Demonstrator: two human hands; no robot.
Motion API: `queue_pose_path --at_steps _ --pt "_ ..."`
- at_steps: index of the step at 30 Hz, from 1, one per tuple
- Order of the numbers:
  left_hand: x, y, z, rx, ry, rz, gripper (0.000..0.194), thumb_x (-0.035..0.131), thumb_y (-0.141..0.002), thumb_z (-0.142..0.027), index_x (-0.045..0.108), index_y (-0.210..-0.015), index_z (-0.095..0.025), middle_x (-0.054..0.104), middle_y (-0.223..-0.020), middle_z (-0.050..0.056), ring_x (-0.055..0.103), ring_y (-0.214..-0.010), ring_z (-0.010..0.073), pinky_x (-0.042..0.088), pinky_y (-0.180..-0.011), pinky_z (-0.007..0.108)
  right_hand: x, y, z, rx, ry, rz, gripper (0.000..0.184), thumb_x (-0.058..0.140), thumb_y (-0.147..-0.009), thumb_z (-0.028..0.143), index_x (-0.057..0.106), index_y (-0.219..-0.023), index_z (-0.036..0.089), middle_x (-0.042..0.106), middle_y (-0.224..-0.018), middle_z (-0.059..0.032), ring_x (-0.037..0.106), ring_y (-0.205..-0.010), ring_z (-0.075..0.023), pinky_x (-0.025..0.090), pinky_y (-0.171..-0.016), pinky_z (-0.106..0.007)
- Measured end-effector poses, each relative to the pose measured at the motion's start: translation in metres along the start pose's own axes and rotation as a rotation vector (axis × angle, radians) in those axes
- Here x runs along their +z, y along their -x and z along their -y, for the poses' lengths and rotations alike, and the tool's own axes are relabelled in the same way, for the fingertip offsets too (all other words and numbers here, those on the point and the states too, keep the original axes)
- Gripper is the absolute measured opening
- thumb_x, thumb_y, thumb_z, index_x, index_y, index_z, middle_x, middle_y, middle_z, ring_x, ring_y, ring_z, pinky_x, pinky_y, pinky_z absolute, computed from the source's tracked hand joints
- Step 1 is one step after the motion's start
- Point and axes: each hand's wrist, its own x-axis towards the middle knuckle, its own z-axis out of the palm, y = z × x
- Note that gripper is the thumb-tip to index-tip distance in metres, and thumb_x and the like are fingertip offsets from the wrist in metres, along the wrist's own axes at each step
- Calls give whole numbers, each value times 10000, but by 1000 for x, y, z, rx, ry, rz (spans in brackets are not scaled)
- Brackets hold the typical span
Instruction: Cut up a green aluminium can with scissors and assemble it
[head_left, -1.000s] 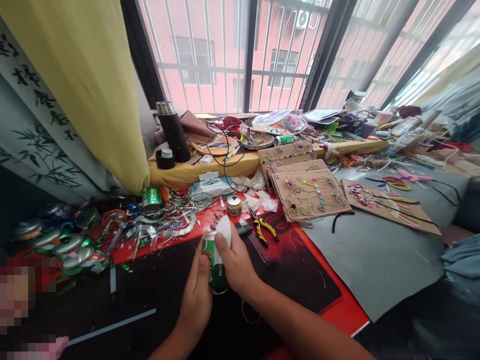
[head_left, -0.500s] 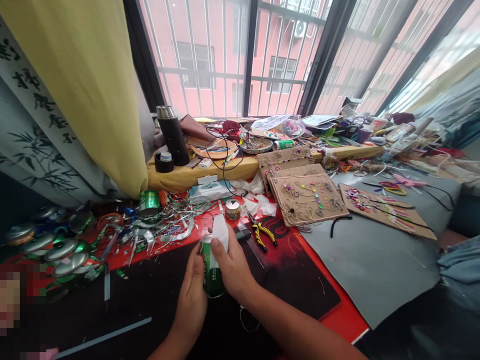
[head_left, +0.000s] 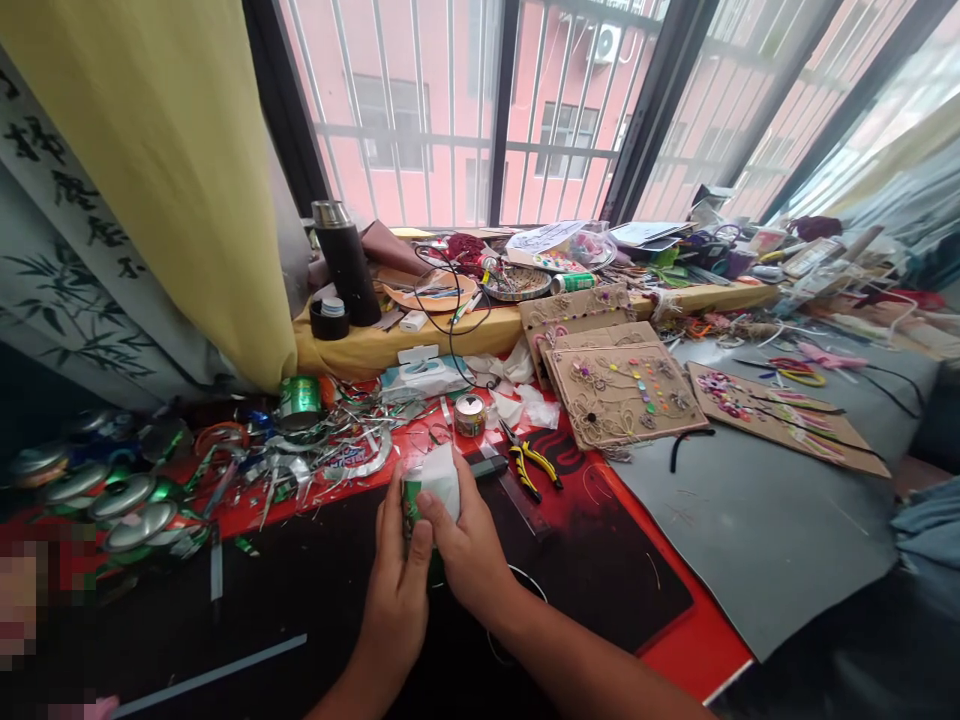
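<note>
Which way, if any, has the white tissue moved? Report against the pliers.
Yes, it moved: the white tissue now sits lower, further left of the yellow-handled pliers.

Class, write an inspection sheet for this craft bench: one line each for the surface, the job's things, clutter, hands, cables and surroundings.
Surface: black desk mat with red edges, grey board beside it.
Job's things: green drink can, partly wrapped in white tissue.
Clutter: cut metal strips, flattened cans, yellow-handled pliers.
Hands: left hand and right hand both gripping the can.
Cables: thin black cable looped across the yellow-covered sill.
Surroundings: barred window, yellow curtain.
</note>
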Motion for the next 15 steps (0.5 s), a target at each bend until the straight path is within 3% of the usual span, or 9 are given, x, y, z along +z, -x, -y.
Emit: queue_pose_path --at_steps 2,5,8,10,12,15 --pt "1 0 0 -33 33 6 887 609 -938 -781 439 -1663 -299 305 -1810 80 270 -1667 315 229 -1357 475 1 2 2 -27 -1 5 740 620 -1043 625 448 -1634 214 752 -1327 -118 713 -1187 -294 538 -1081 -414" --pt "-1 -9 0 -143 169 -30 831 591 -959 -766 487 -1631 -287 433 -1749 97 372 -1626 316 303 -1332 460 5 6 -1 -52 30 54 640 568 -1082 589 485 -1602 227 727 -1387 -112 711 -1201 -282 535 -1091 -400" --pt "-5 -20 0 -245 301 -105 754 546 -997 -738 525 -1597 -281 522 -1690 103 475 -1567 324 387 -1292 463 10 12 -7 -91 89 82 683 623 -1061 562 456 -1629 221 646 -1530 -128 623 -1371 -308 481 -1177 -421" --pt "-8 -21 -1 -214 259 -121 733 562 -994 -733 550 -1576 -288 490 -1714 88 456 -1579 322 363 -1305 456 10 12 -10 -90 90 92 759 658 -1042 566 400 -1667 222 596 -1592 -135 589 -1422 -313 447 -1213 -433" --pt "-8 -16 -1 -129 161 -88 737 578 -982 -742 567 -1565 -290 463 -1733 78 408 -1608 317 310 -1329 447 7 8 -10 -53 46 100 793 646 -1039 607 375 -1677 222 636 -1548 -132 638 -1364 -304 472 -1186 -431" --pt "-3 -3 1 -74 75 -17 777 565 -970 -771 551 -1583 -294 460 -1735 75 374 -1624 312 308 -1329 437 0 -1 -4 -14 -42 33 762 594 -1022 713 518 -1583 203 729 -1399 -121 688 -1265 -310 519 -1118 -430"
